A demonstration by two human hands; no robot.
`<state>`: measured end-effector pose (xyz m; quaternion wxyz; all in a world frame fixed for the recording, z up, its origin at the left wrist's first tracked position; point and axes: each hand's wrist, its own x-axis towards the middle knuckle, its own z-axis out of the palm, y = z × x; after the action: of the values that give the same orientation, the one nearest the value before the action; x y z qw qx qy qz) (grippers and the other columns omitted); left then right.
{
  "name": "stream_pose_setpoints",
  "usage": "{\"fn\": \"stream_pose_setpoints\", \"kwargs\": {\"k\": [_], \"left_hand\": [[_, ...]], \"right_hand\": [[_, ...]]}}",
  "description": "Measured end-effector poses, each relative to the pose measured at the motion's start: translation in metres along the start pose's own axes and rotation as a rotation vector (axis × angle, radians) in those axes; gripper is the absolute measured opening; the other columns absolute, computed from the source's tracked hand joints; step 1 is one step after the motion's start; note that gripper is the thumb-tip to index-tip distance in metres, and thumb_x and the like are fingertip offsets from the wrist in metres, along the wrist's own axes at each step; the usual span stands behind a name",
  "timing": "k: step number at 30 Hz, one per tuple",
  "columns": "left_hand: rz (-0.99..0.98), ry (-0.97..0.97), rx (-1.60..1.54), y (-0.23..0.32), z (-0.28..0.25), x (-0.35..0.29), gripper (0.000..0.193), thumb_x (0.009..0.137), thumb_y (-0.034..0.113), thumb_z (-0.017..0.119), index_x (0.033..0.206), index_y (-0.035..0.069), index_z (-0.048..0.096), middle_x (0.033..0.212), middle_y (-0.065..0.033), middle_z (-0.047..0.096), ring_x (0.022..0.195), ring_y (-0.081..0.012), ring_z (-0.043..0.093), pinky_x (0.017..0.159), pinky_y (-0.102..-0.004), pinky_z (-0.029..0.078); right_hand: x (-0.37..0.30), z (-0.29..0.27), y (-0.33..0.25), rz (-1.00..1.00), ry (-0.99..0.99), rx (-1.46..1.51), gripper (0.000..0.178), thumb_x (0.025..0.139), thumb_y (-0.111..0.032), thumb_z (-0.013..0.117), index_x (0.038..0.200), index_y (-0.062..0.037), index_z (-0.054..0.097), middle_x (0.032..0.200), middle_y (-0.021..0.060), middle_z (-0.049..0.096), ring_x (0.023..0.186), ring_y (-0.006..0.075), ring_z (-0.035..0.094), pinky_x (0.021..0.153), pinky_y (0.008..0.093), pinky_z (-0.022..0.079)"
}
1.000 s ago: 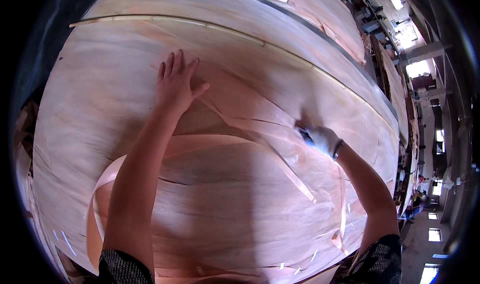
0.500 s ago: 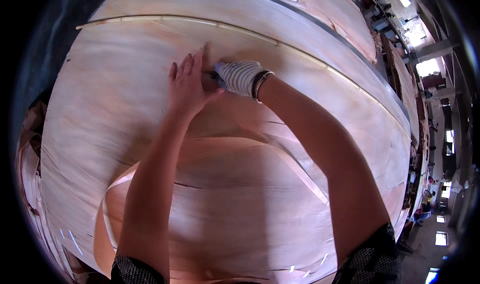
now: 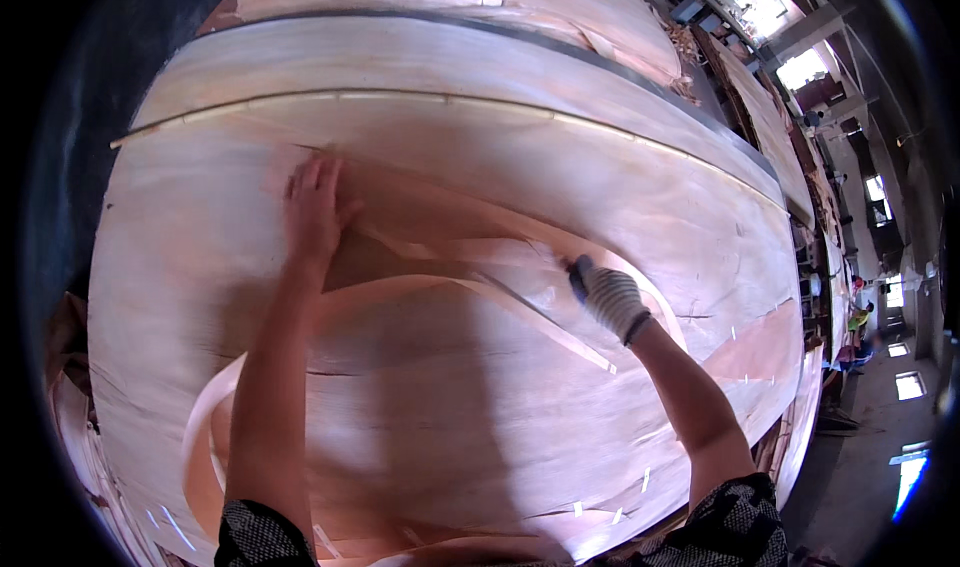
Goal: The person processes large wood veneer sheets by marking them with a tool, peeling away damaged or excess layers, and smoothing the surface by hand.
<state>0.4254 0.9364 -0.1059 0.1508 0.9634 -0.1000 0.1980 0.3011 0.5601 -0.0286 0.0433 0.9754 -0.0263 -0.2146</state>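
Under both hands lies a broad sheet of pale pinkish wood veneer (image 3: pixel 420 367). My left hand (image 3: pixel 316 217) is bare and rests on it with fingers stretched out, beside a split edge. My right hand (image 3: pixel 612 302), in a grey-and-white striped glove, closes around a small dark tool (image 3: pixel 577 272); its blade or tip cannot be made out. Between the hands runs an opened edge, with a curling band of veneer (image 3: pixel 640 277) by the glove. A narrow loose veneer strip (image 3: pixel 550 329) curves across the sheet nearer to me.
A thin bamboo rod (image 3: pixel 440 97) lies across the sheet beyond my hands. Farther off, a dark gap (image 3: pixel 600 57) separates another veneer stack (image 3: pixel 560 2). At the right are more stacks, a workshop floor and a distant person (image 3: pixel 860 317).
My right hand has swept right and toward me with the tool, away from my left hand. A long split edge now shows between them. My left hand has shifted left across the sheet.
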Motion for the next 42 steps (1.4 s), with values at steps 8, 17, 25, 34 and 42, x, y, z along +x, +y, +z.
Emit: {"fn": "stream_pose_setpoints", "kwargs": {"k": [8, 17, 25, 34, 42], "left_hand": [[0.154, -0.055, -0.293, 0.054, -0.012, -0.008, 0.013, 0.082, 0.014, 0.052, 0.090, 0.005, 0.056, 0.087, -0.0128, 0.056, 0.085, -0.0321, 0.053, 0.075, -0.0410, 0.043], [0.372, -0.177, 0.155, 0.043, -0.033, -0.011, 0.039, 0.078, 0.011, 0.051, 0.115, 0.002, 0.048, 0.111, -0.0122, 0.052, 0.109, -0.0244, 0.048, 0.103, -0.0431, 0.027], [0.858, -0.385, 0.156, 0.113, -0.185, -0.194, 0.034, 0.083, 0.020, 0.050, 0.110, 0.000, 0.052, 0.113, -0.0202, 0.050, 0.105, -0.0343, 0.047, 0.092, -0.0430, 0.037], [0.766, -0.929, -0.914, 0.299, -0.367, -0.132, 0.031, 0.084, 0.008, 0.054, 0.115, 0.002, 0.054, 0.108, -0.0122, 0.060, 0.093, -0.0181, 0.058, 0.080, -0.0293, 0.045], [0.801, -0.259, -1.103, 0.515, -0.422, -0.089, 0.033, 0.089, 0.016, 0.049, 0.120, 0.005, 0.052, 0.115, -0.0077, 0.057, 0.104, -0.0145, 0.052, 0.089, -0.0273, 0.039]], "right_hand": [[-0.037, -0.001, 0.012, 0.048, 0.557, 0.370, 0.020, 0.081, -0.026, 0.059, 0.087, -0.0084, 0.053, 0.070, 0.0173, 0.060, 0.063, 0.0344, 0.059, 0.058, 0.0457, 0.046], [-0.225, -0.015, -0.107, -0.536, 0.450, 0.706, 0.017, 0.073, -0.018, 0.064, 0.087, -0.0120, 0.057, 0.066, 0.0095, 0.058, 0.053, 0.0274, 0.057, 0.046, 0.0377, 0.044], [-0.348, 0.041, 0.010, 0.095, 0.362, 1.544, 0.032, 0.084, -0.010, 0.057, 0.115, -0.0043, 0.055, 0.085, 0.0042, 0.063, 0.066, 0.0136, 0.060, 0.051, 0.0263, 0.047], [-0.462, -0.138, 0.215, 0.270, 1.504, 1.376, 0.034, 0.084, -0.026, 0.057, 0.111, -0.0052, 0.053, 0.068, -0.0059, 0.051, 0.049, 0.0022, 0.036, 0.043, 0.0167, 0.028], [-0.449, -0.240, 0.244, -0.560, 1.251, 1.508, 0.017, 0.082, -0.018, 0.062, 0.089, -0.0021, 0.061, 0.069, 0.0018, 0.062, 0.045, 0.0044, 0.045, 0.039, 0.0176, 0.034]]}}
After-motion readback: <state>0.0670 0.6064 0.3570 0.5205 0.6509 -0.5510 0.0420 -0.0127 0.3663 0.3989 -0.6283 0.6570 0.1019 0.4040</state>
